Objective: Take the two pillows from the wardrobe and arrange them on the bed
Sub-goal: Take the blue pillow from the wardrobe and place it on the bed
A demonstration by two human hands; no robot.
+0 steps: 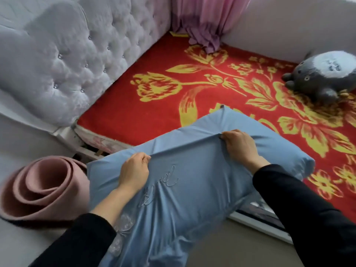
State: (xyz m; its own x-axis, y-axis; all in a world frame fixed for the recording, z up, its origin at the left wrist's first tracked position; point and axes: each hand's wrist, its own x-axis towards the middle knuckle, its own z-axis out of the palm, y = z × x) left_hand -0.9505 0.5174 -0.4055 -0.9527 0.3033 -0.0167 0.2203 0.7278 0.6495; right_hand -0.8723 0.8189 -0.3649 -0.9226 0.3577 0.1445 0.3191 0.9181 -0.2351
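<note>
I see the smooth pale-blue pillow with stitched cursive lettering held out in front of me, its far end reaching over the near edge of the bed while its near end hangs down toward my body. Whether that far end rests on the bed or is just above it, I cannot tell. My left hand is closed on a pinched ridge of the blue cover near the pillow's middle, thumb and fingers gathered over the fold. My right hand grips the same ridge further along, toward the far right, fingers curled tight on the cloth. The two hands are apart, with a taut crease of fabric running between them. Both forearms wear black sleeves.

Under the pillow's far end lies the bed's red blanket with large yellow flowers, spread flat. A grey tufted headboard with small shiny studs rises along the left side of the bed. At the far corner a pink pleated curtain hangs down onto the blanket. On the right, well apart from the pillow, a dark grey round plush toy with a white belly lies on the blanket. Just beside the pillow's left edge sits a rolled-up pink foam mat, off the bed.
</note>
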